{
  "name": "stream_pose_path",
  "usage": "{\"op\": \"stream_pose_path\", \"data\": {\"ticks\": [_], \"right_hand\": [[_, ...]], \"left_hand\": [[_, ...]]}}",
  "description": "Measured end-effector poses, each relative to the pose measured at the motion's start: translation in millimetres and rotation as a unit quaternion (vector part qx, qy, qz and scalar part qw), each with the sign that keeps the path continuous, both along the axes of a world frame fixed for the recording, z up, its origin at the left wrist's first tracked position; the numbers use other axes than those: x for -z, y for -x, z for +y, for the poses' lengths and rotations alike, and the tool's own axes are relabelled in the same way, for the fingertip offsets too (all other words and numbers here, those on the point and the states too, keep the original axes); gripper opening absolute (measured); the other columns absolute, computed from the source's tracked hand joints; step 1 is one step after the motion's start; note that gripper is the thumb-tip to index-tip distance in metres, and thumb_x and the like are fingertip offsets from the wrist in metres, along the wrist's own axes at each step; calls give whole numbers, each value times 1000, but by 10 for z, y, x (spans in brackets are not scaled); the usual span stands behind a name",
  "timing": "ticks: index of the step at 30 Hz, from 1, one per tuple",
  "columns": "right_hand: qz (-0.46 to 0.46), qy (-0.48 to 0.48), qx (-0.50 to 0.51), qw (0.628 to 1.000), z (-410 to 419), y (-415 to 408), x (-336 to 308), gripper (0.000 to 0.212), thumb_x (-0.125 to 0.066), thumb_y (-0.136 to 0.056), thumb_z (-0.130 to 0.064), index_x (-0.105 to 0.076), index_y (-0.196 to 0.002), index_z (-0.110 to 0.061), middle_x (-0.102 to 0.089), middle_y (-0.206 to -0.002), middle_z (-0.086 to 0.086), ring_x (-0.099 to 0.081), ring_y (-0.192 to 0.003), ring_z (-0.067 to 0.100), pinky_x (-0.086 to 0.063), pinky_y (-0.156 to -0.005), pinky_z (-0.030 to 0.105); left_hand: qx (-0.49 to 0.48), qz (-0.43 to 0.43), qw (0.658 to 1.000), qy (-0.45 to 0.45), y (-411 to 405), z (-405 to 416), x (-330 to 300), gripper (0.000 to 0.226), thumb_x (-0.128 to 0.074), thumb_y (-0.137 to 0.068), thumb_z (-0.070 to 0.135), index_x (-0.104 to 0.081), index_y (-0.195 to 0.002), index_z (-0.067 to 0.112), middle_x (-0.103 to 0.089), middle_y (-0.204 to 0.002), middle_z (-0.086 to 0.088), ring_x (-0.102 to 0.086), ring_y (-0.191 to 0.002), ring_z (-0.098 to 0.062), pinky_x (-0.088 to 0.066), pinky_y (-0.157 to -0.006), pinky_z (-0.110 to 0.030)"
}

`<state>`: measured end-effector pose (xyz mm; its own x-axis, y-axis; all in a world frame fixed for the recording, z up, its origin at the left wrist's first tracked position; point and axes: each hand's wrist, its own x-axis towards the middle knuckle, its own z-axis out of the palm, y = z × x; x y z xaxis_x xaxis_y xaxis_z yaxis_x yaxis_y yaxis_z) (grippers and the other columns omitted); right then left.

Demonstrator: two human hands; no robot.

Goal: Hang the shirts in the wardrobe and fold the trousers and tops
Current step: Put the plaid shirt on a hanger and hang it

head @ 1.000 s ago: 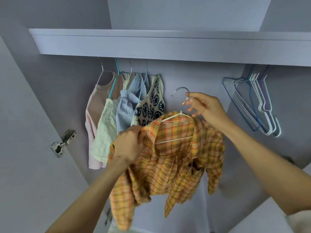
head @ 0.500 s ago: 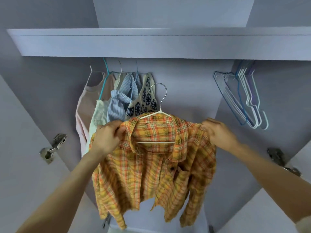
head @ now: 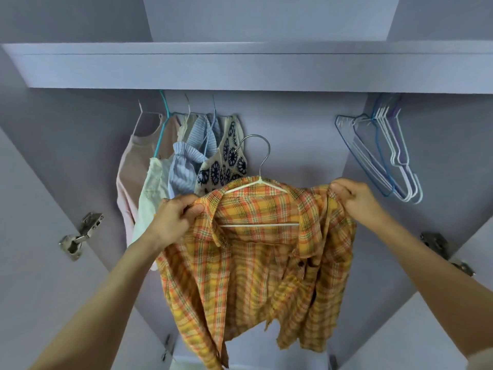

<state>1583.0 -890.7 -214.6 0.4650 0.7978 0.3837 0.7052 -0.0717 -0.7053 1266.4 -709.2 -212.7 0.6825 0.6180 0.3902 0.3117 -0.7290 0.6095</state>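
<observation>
Left hand [head: 173, 222] pinches one shoulder of an orange and yellow plaid shirt [head: 253, 263], fingers closed on the cloth; right hand [head: 357, 201] grips the other shoulder the same way. Between them the shirt hangs on a white hanger [head: 260, 224] in front of the open wardrobe [head: 293, 145], hook free in the air. Inside, at ten o'clock from the shirt, four hung garments [head: 186, 161] crowd together below a shelf [head: 240, 68]. At two o'clock, a bunch of empty hangers [head: 386, 156] dangles.
</observation>
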Motion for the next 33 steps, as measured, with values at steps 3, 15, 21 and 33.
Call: {"op": "stream_pose_path", "data": {"ticks": [3, 15, 21, 33], "right_hand": [[-56, 36, -17, 998, 15, 19, 18, 38, -43, -95, -1, -36, -59, -12, -33, -56, 1, -36, -53, 8, -27, -53, 20], [-122, 109, -67, 984, -158, 262, 303, 32, -51, -91, -5, -54, -123, -7, -58, -113, 4, -53, -105, 17, -43, -92, 28], [-172, 176, -75, 966, -279, 245, 411, 27, -44, -97, -15, -59, -89, 6, -60, -85, 16, -56, -83, 32, -43, -77, 39], [104, 195, 134, 966, -357, 80, 916, 28, -54, -93, -19, -48, -114, -2, -56, -102, 7, -56, -100, 26, -46, -82, 36]], "left_hand": [[7, 10, 1000, -5, 2, 16, 19, 25, -54, -92, 10, -52, -67, 6, -43, -57, 3, -39, -55, -18, -33, -63, -31], [-96, 9, 990, 104, 6, 64, 140, 14, -54, -93, 19, -65, -85, 12, -59, -69, -10, -48, -65, -23, -43, -74, -36], [-92, 38, 987, 129, -89, 102, 274, 14, -55, -92, 21, -65, -91, 12, -60, -72, -7, -50, -70, -22, -43, -71, -34], [-110, -27, 981, 157, -157, 184, 299, 23, -54, -93, 21, -59, -70, 20, -52, -62, -4, -44, -64, -22, -37, -68, -33]]}}
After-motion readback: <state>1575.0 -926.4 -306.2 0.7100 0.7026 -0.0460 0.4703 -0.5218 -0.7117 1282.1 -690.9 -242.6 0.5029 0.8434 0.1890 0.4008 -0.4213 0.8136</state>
